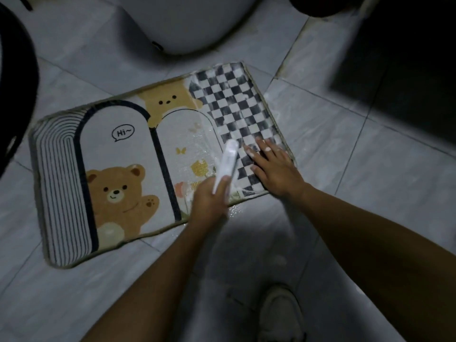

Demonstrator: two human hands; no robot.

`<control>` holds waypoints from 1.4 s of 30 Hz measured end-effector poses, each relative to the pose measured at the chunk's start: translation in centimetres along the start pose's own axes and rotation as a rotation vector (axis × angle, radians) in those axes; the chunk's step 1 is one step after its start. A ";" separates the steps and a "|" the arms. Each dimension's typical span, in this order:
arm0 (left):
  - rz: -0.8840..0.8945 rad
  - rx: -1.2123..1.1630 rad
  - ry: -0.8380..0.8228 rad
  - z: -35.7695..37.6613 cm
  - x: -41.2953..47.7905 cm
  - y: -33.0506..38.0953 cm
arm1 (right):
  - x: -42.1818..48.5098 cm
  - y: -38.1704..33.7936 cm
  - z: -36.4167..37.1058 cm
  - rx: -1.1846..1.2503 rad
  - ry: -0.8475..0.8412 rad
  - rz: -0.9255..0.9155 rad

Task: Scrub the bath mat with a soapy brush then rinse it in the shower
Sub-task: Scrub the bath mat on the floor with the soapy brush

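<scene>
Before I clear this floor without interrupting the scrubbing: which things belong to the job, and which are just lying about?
In the job: bath mat, brush gripped by left hand, right hand flat on the mat.
Lying about: white toilet base, shoe.

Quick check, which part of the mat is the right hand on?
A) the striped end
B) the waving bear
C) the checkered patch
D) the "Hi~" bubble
C: the right hand lies flat, fingers straight, on the checkered patch of the mat, beside the brush that the left hand grips.
</scene>
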State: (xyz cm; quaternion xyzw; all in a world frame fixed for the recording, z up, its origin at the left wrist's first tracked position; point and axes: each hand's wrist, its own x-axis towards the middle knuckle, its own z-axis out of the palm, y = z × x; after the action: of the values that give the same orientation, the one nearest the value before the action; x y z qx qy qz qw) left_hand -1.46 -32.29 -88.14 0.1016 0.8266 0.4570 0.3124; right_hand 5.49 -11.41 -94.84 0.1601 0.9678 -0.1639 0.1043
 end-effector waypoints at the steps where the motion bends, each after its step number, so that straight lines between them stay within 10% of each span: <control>1: -0.023 -0.072 -0.038 1.7 0.2 0.2 | 0.0 0.0 0.1 -0.004 0.007 0.006; 13: -0.378 -0.164 0.237 1.0 -6.8 -6.9 | 0.6 -0.3 0.8 0.022 0.011 0.047; 25: -0.602 -0.627 -0.138 5.1 -3.4 -3.2 | 1.6 -0.9 0.8 0.080 -0.049 0.099; 32: -0.332 -0.219 0.044 5.7 -4.0 -1.6 | 1.2 -1.7 1.3 0.089 -0.019 0.122; 36: -0.533 -0.501 -0.070 6.7 -2.6 -1.1 | 0.8 -1.8 1.1 0.081 -0.019 0.110; 42: -0.494 -0.183 0.102 1.0 -3.9 -6.0 | -0.2 -2.3 1.8 -0.016 0.073 0.109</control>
State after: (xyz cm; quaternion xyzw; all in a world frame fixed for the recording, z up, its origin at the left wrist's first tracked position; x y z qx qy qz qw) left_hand 2.88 -36.71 -91.81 -0.1548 0.7962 0.4443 0.3803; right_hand 5.18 -14.19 -95.83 0.2177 0.9620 -0.1443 0.0791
